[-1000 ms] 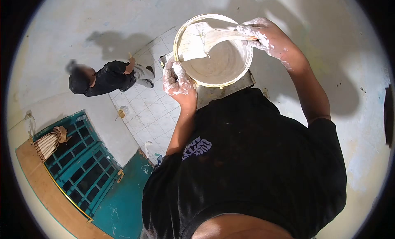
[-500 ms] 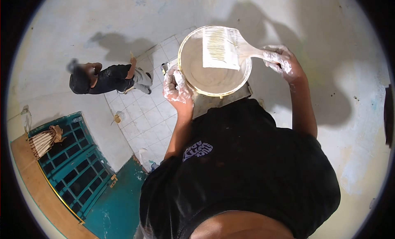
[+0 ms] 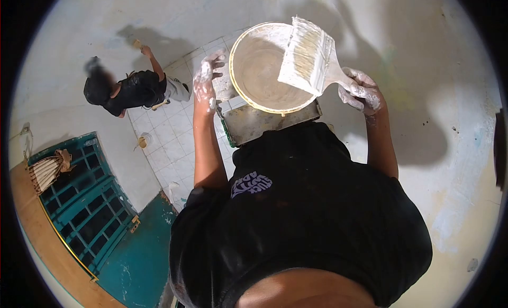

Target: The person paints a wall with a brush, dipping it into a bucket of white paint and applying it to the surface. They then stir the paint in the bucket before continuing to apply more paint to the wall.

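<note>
My right hand (image 3: 362, 92), smeared with white paint, grips the handle of a wide paintbrush (image 3: 307, 58). The brush's bristles are coated white, and its head tilts over the right side of a round bucket (image 3: 255, 69) with a yellowish rim. A pale coating covers the inside of the bucket. Just left of the rim, apart from it, is my left hand (image 3: 208, 79). Its fingers are stretched out and spread, with white paint on them, and nothing is in it.
A worn bench-like surface (image 3: 264, 122) is under the bucket. At left, another person in black (image 3: 135, 93) faces the wall with a brush (image 3: 137, 43) raised. A small container (image 3: 144, 140) stands on the tiled floor (image 3: 169, 144), near a teal barred door (image 3: 87, 197).
My left hand has let go of the bucket rim and opened to its left. The brush has tilted and shifted right. The other person's arm has risen to the wall.
</note>
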`<state>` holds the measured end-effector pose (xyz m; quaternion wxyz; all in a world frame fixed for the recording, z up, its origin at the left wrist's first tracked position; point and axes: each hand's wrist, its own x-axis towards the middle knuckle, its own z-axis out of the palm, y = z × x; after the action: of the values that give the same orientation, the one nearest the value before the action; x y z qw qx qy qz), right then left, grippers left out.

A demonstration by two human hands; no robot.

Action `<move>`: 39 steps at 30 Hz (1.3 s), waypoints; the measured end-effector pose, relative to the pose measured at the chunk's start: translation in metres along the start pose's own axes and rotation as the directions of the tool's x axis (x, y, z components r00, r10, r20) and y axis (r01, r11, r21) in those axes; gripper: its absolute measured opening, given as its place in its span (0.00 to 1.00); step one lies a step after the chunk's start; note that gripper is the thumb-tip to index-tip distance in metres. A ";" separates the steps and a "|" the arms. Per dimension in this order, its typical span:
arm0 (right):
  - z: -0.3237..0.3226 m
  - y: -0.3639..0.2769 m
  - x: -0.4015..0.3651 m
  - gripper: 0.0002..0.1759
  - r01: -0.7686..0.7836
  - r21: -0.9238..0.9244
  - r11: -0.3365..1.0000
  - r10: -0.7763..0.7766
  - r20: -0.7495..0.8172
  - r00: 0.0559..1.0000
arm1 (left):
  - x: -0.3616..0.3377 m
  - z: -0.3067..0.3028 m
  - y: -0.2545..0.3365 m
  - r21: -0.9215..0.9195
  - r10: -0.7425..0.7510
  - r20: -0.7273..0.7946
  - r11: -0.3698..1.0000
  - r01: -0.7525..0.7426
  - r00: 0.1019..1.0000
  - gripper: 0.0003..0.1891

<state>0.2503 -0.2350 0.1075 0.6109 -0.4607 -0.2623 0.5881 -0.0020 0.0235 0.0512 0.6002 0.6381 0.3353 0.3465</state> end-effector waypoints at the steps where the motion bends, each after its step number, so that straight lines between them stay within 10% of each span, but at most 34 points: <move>1: -0.001 -0.001 0.001 0.29 -0.004 -0.001 1.000 0.004 0.039 0.999 | 0.004 0.001 0.005 -0.014 0.006 0.047 1.000 -0.006 0.999 0.22; 10: 0.007 0.005 -0.007 0.29 0.071 0.074 0.995 -0.055 -0.205 0.977 | -0.008 -0.002 0.026 -0.111 -0.003 0.156 0.994 0.021 0.988 0.14; 13: -0.005 0.016 -0.009 0.26 -0.057 0.204 0.977 0.146 -0.454 0.879 | -0.022 -0.005 0.021 -0.006 -0.079 0.116 0.997 0.080 0.990 0.13; 15: -0.010 0.014 -0.009 0.23 0.036 0.294 0.955 0.038 -0.243 0.969 | -0.025 0.004 0.018 -0.140 -0.042 0.168 0.988 0.066 0.985 0.13; 18: -0.026 0.020 -0.023 0.21 0.065 -0.058 0.996 -0.085 -0.491 0.867 | -0.031 0.001 0.012 -0.195 -0.176 0.171 0.958 0.208 0.969 0.13; 24: -0.007 -0.020 -0.037 0.17 0.417 0.071 0.906 -0.300 -0.587 0.752 | -0.045 0.001 0.035 -0.131 -0.131 0.185 0.979 0.156 0.974 0.11; 36: 0.006 -0.076 -0.065 0.13 0.550 0.038 0.834 -0.453 -0.524 0.722 | -0.065 -0.007 0.009 -0.247 -0.151 0.116 0.953 0.176 0.982 0.16; 39: 0.029 -0.089 -0.064 0.11 0.594 0.028 0.804 -0.367 -0.763 0.532 | -0.060 -0.019 -0.007 -0.236 -0.076 0.138 0.966 0.107 0.987 0.14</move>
<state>0.2566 -0.2788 0.2123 0.8610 -0.4695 -0.0286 0.1933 -0.0507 -0.0166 0.0424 0.7095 0.5645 0.2803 0.3152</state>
